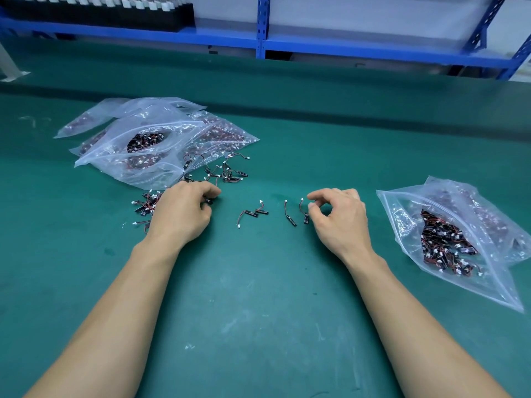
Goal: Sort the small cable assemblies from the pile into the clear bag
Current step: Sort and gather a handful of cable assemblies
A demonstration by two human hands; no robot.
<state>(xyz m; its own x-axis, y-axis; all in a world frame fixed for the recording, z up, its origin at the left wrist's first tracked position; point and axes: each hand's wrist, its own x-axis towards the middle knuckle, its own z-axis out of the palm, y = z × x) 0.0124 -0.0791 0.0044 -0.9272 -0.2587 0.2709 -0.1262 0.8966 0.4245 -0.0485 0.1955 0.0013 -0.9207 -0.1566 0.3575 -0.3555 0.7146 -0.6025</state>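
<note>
Small cable assemblies with black bodies, red wires and white connectors lie in a pile [145, 205] on the green mat. My left hand [184, 211] rests on the pile's right side with curled fingers and pinches one black assembly [208, 201] at its fingertips. Three loose assemblies [253, 213] [290, 218] [305, 217] lie between my hands. My right hand [340, 216] hovers with thumb and forefinger curved right beside the rightmost one; contact is unclear. The open clear bag [402, 205], partly filled with assemblies, lies to the right of that hand.
A heap of clear zip bags [120, 165] holding more assemblies lies at the back left, with scattered assemblies [230, 173] along its near edge. Blue shelving [261, 27] stands behind the table. A black tray of parts [94, 10] sits on the shelf.
</note>
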